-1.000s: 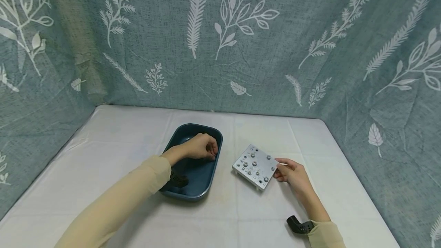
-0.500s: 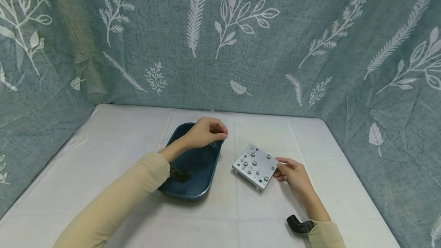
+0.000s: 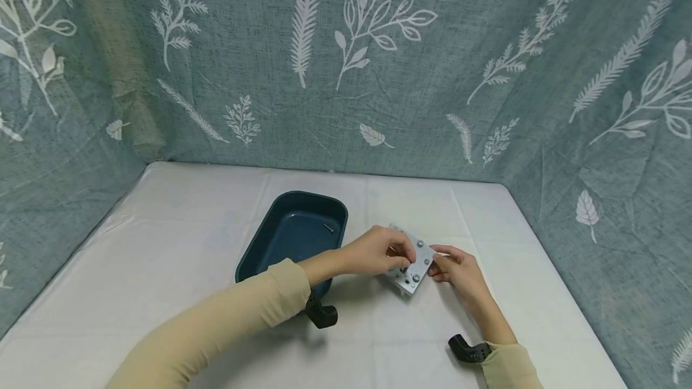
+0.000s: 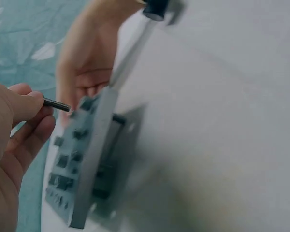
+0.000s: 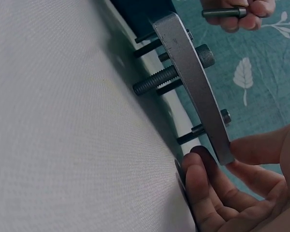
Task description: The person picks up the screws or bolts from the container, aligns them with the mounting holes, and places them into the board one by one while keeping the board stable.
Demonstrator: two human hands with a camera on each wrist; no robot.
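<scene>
Above plate [image 3: 413, 263], left hand [image 3: 378, 251] (pinching bolt [image 4: 56, 104])

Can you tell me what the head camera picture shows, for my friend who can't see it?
A person's left hand holds a small dark screw over a metal plate dotted with screws, while the right hand steadies the plate's edge. A dark blue tray sits to the left on a white table, with leaf-patterned cloth behind.

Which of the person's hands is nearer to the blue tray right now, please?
Left. The left hand is over the metal plate, just beside the blue tray; the right hand is beyond the plate.
</scene>
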